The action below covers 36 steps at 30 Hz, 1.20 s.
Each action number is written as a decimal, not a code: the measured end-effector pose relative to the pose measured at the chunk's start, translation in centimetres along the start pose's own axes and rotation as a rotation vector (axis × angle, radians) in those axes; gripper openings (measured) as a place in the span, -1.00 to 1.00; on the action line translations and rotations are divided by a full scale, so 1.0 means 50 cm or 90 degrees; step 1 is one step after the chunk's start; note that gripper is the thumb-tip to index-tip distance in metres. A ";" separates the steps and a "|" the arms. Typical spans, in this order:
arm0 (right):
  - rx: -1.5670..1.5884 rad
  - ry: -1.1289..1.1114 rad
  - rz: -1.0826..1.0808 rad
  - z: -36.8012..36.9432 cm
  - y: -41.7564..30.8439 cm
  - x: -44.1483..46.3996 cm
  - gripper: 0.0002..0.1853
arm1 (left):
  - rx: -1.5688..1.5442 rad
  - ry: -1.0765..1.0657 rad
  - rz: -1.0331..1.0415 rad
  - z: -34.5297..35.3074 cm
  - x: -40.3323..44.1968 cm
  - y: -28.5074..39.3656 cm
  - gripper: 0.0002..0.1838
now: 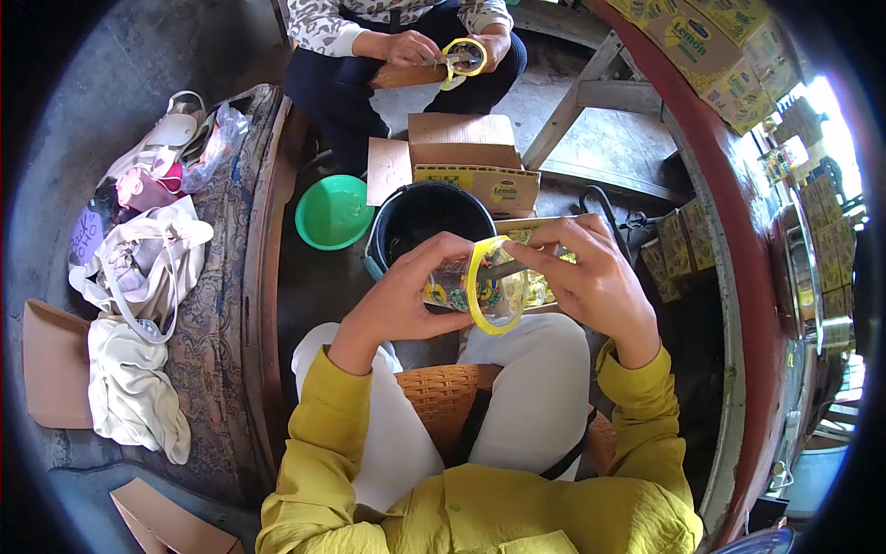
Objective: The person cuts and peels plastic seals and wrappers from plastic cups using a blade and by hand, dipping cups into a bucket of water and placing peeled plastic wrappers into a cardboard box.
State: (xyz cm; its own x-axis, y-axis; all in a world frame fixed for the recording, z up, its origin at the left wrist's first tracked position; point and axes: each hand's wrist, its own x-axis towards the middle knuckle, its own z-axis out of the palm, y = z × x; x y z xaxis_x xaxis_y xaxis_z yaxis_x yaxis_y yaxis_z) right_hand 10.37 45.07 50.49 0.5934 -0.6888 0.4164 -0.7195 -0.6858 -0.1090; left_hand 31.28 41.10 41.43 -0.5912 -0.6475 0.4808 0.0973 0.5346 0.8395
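My left hand (pixel 403 294) is closed around a clear plastic cup (pixel 450 282) with a bright yellow rim and a coloured print. The cup lies tilted on its side above my knees, its mouth towards my right hand. My right hand (pixel 583 268) is closed, with its fingers at the rim. From it a flat grey blade-like tool (pixel 504 270) reaches across the cup's mouth; its handle is hidden by my fingers. Below the cup stands a dark bucket (pixel 434 205), and behind my right hand is an open box (pixel 540 286) with yellow-printed pieces.
Opposite sits a co-worker, whose hands (pixel 413 48) hold a similar yellow-rimmed cup (pixel 464 57). A green basin (pixel 332 212) and an opened carton (pixel 471 152) are on the floor. Bags and cloth (pixel 138 388) lie on the left bench; lemon-printed cartons (pixel 701 46) are stacked at right.
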 end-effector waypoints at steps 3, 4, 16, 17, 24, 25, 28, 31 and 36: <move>0.032 -0.009 -0.014 0.000 0.003 -0.001 -0.61 | 0.003 0.000 0.001 0.000 0.001 0.000 -0.42; 0.027 -0.010 -0.012 0.000 0.003 -0.002 -0.60 | 0.005 0.000 -0.001 0.000 0.001 0.002 -0.42; 0.073 -0.026 0.031 0.008 0.028 -0.028 -0.57 | -0.040 -0.027 -0.016 0.005 -0.001 -0.010 -0.39; 0.094 -0.033 0.038 0.008 0.030 -0.031 -0.57 | -0.059 -0.031 -0.014 0.007 0.000 -0.009 -0.38; 0.407 -0.074 0.107 0.013 0.060 -0.037 -0.55 | -0.188 -0.068 -0.055 0.016 -0.005 -0.006 -0.28; 0.444 -0.071 0.097 0.017 0.068 -0.040 -0.55 | -0.208 -0.068 -0.069 0.018 -0.009 -0.004 -0.26; 0.550 -0.063 0.084 0.028 0.084 -0.050 -0.57 | -0.249 -0.087 -0.096 0.018 -0.013 -0.012 -0.18; 0.649 -0.051 0.112 0.037 0.088 -0.058 -0.60 | -0.293 -0.096 -0.112 0.020 -0.011 -0.018 -0.18; 0.732 -0.079 0.105 0.064 0.106 -0.064 -0.64 | -0.369 -0.099 -0.154 0.019 -0.007 -0.017 -0.21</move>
State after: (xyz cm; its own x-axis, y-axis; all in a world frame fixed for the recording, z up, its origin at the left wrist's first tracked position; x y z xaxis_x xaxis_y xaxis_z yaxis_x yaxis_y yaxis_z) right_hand 5.81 42.87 45.71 0.6005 -0.7638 0.2367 -0.0783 -0.3508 -0.9332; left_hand 30.64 41.42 40.31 -0.7555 -0.6032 0.2554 0.3380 -0.0250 0.9408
